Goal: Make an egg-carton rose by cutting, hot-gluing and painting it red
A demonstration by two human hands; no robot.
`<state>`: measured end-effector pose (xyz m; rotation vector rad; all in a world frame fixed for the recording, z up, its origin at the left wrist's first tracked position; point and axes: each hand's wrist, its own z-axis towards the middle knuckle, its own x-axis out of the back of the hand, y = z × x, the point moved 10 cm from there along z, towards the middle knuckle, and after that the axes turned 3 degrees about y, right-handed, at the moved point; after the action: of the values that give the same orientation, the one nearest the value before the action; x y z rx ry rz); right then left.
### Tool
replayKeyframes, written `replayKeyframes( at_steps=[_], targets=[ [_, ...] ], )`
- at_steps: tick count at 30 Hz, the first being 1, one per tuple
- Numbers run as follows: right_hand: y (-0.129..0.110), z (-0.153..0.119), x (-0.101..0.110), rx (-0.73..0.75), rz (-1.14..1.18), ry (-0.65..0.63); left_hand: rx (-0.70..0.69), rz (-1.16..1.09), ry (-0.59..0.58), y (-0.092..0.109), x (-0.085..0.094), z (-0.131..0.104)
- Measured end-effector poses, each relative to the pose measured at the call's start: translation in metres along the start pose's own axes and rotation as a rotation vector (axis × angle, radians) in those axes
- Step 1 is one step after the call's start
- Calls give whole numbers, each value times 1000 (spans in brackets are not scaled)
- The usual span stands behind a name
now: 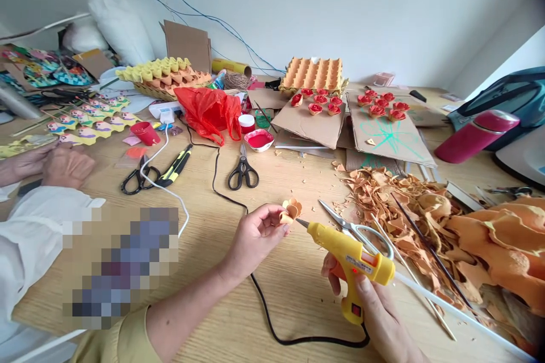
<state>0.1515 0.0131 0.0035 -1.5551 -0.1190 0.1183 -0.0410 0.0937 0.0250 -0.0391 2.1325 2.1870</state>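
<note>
Between its fingertips, my left hand (259, 232) pinches a small orange flower (292, 211) made of egg-carton pieces. A yellow glue gun (355, 258) sits in my right hand (374, 306), fingers wrapped round its grip. Its metal nozzle points left and comes close to the flower; whether it touches I cannot tell. A red light glows on the gun's side, and a white glue stick (460, 312) trails from its back. From the handle a black cord (272, 326) loops across the wooden table. Silver scissors (357, 229) lie just behind the gun.
Orange carton scraps (395, 210) pile up at right beside a pink bottle (477, 136). Red flowers stand on cardboard sheets (313, 125). Black scissors (243, 173), a utility knife (175, 165), a red paint dish (259, 140) and a red bag (206, 113) lie further back. Another person's hands (68, 164) rest at left.
</note>
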Motion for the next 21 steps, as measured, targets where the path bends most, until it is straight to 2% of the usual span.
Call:
replayKeyframes(
  at_steps=[9, 15, 21],
  targets=[
    [-4, 0, -1, -2, -152, -3, -6, 12, -52, -1, -8, -6],
    [7, -4, 2, -16, -190, 9, -13, 40, -61, -3, -8, -8],
    [11, -5, 5, 5, -239, -6, -114, 150, -65, 9, -8, -9]
  ],
)
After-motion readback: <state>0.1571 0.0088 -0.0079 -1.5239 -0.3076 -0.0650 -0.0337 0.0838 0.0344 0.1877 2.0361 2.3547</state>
